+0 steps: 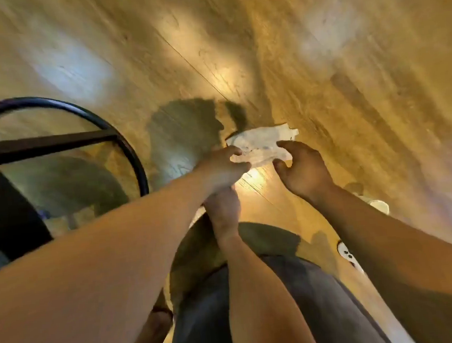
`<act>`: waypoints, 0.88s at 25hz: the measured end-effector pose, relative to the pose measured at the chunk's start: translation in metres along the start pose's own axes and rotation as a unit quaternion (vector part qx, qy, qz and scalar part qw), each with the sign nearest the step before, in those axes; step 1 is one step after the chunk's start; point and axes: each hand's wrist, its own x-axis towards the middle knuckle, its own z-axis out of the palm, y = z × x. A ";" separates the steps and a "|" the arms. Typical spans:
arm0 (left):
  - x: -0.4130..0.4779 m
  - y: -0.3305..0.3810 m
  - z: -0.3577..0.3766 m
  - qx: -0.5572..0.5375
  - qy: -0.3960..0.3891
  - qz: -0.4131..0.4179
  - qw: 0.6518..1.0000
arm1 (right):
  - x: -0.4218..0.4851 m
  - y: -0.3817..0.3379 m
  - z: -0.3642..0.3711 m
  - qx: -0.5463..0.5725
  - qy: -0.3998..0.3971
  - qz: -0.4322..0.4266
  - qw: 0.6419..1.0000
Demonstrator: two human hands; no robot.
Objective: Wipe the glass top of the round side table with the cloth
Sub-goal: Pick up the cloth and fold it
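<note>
A pale, crumpled cloth hangs over the wooden floor, stretched between both hands. My left hand pinches its left end and my right hand holds its right end between thumb and fingers. The round side table stands at the left, with a black ring rim, a glass top and a dark crossbar under the glass. Both hands are to the right of the table's rim and apart from it. The view is blurred.
Wood-plank floor fills the upper part of the view. My leg and bare foot show below the hands, with dark shorts lower down. A small white object lies on the floor at the right.
</note>
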 end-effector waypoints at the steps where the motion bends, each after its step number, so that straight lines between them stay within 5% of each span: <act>1: 0.020 0.000 0.010 -0.052 -0.010 -0.008 0.999 | 0.021 0.015 0.018 -0.025 -0.013 -0.015 1.000; 5: 0.072 -0.014 0.039 -0.230 0.055 -0.010 0.972 | 0.080 0.042 0.068 -0.172 -0.067 -0.086 0.979; 8: 0.082 -0.017 0.035 -0.345 0.011 -0.073 0.936 | 0.097 0.035 0.071 -0.223 -0.039 -0.096 0.969; 13: -0.027 0.009 -0.006 -0.417 0.096 0.007 0.904 | 0.035 -0.037 -0.022 0.059 -0.060 -0.033 0.996; 17: -0.171 0.012 -0.062 -0.499 0.124 0.082 0.854 | -0.072 -0.152 -0.094 0.265 -0.130 -0.012 0.955; 22: -0.315 -0.069 -0.096 -0.572 0.179 0.143 0.788 | -0.163 -0.278 -0.091 0.365 -0.208 0.012 0.907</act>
